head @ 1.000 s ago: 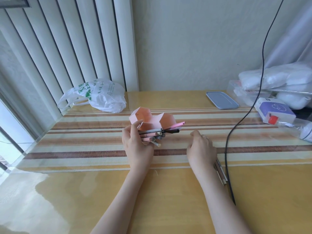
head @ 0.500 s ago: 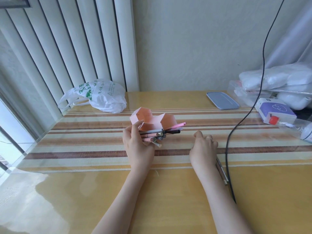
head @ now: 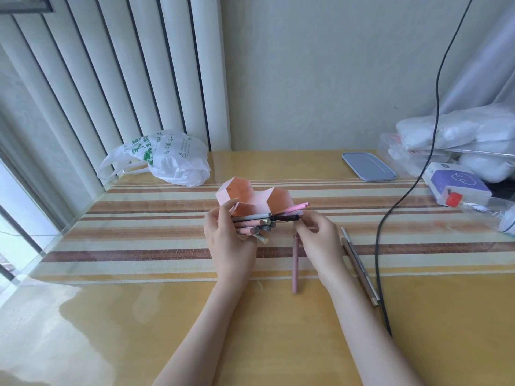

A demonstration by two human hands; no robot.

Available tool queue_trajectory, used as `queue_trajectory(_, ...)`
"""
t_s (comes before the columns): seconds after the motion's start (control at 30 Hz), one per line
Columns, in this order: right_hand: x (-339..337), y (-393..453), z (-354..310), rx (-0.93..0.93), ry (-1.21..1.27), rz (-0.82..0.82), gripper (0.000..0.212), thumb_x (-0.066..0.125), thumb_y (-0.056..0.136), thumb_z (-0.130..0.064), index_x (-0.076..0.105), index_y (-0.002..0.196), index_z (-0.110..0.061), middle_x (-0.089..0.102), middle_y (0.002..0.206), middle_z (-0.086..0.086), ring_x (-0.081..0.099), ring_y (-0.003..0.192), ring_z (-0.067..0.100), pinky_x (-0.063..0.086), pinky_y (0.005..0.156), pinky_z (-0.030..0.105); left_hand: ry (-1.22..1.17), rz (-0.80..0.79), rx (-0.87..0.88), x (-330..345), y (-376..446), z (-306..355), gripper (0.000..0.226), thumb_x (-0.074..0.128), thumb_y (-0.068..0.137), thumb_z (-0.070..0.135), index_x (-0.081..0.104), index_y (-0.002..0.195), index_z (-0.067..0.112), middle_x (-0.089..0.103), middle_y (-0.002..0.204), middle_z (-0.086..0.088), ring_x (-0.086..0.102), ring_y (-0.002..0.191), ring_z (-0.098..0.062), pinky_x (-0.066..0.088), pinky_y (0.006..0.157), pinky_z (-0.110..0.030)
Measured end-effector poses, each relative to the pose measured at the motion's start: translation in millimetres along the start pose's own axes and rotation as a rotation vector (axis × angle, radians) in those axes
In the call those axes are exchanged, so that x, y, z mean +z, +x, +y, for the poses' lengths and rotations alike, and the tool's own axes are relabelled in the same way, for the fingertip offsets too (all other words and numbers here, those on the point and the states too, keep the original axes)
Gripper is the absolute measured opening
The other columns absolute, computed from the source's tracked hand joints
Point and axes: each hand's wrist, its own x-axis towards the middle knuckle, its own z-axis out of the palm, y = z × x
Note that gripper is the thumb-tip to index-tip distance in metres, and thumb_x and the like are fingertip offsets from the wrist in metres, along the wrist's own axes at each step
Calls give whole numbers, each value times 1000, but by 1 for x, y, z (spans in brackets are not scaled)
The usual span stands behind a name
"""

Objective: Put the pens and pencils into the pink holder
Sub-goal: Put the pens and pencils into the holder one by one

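The pink holder (head: 224, 196), with open hexagonal compartments, lies at the middle of the table, just beyond my hands. My left hand (head: 227, 242) grips a bundle of pens and pencils (head: 255, 224) held sideways, their ends pointing right, right in front of the holder. My right hand (head: 320, 240) pinches the upper end of a pink pen (head: 294, 264), whose body points back toward me. The right fingers are close to the bundle's black pen tip. Two more thin pens (head: 359, 270) lie on the table just right of my right wrist.
A black cable (head: 379, 246) hangs down and runs along the table beside the loose pens. A white plastic bag (head: 172, 160) sits at the back left. A blue lid (head: 367, 166), a purple-and-white box (head: 457, 185), white packs (head: 459, 129) and a clear bottle (head: 498, 215) crowd the right.
My right hand has left the loose pens by the cable, taken hold of the pink pen, and moved left and forward to the bundle. My left hand has stayed with the bundle.
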Motion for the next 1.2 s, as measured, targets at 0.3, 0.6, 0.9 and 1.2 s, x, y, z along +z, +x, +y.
queue_trajectory(0.3,-5,-15,-24,-356,521,349,7,62,91,-5,61,93,-12,64,91,25,65,88,39,56,82,52,-50,8,-24,-2,1,3,73,70,57,-2,51,121,28,38,111,9,35,102,-9,41,90,-37)
queue_trajectory(0.6,-4,-28,-33,-520,562,450,7,59,92,-11,57,96,-17,61,93,25,65,83,31,56,81,52,-42,5,-14,-2,0,3,73,71,59,-3,51,121,28,38,111,10,37,105,-11,38,89,-31)
queue_trajectory(0.9,8,-38,-32,-675,384,346,34,61,89,-3,53,99,-35,61,92,9,68,84,32,60,72,37,8,-35,50,2,-3,3,74,68,58,1,48,120,35,39,112,10,39,106,-15,42,93,-43)
queue_trajectory(1.2,15,-26,-16,-825,-98,317,7,68,84,-9,65,79,-6,69,82,0,64,80,19,49,85,26,27,-21,77,3,-4,2,67,64,61,6,48,118,37,44,114,7,42,107,-19,43,91,-44)
